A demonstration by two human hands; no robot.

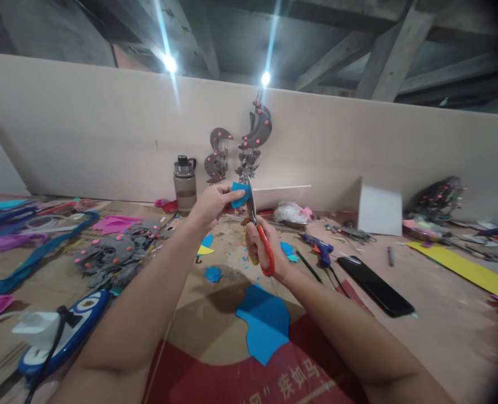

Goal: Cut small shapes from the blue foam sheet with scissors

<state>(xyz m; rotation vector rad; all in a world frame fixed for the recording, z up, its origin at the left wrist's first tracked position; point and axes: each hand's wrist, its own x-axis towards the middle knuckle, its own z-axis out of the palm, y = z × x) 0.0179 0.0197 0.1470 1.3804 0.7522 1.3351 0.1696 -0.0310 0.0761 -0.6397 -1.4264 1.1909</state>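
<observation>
Pinched in my left hand [218, 203] is a small piece of blue felt [239, 194], held up above the cardboard. My right hand [262, 242] grips a pair of scissors [268, 251] by red-orange handles, its blades pointing up along the felt's right edge. Whether the blades touch the felt I cannot tell. Below my hands lie a large blue offcut [264, 324] with curved edges and a small blue flower shape [213, 274]. More blue cut shapes [289, 250] rest right of the scissors, and tiny blue scraps are scattered between.
A glue gun [319, 247], a black phone [375, 285] and a yellow strip [467, 271] lie to the right. At the back stands a bottle [185, 185] beside grey moon ornaments [257, 126]. Grey felt pieces [114, 247] and a blue-and-white power strip [66, 331] occupy the left.
</observation>
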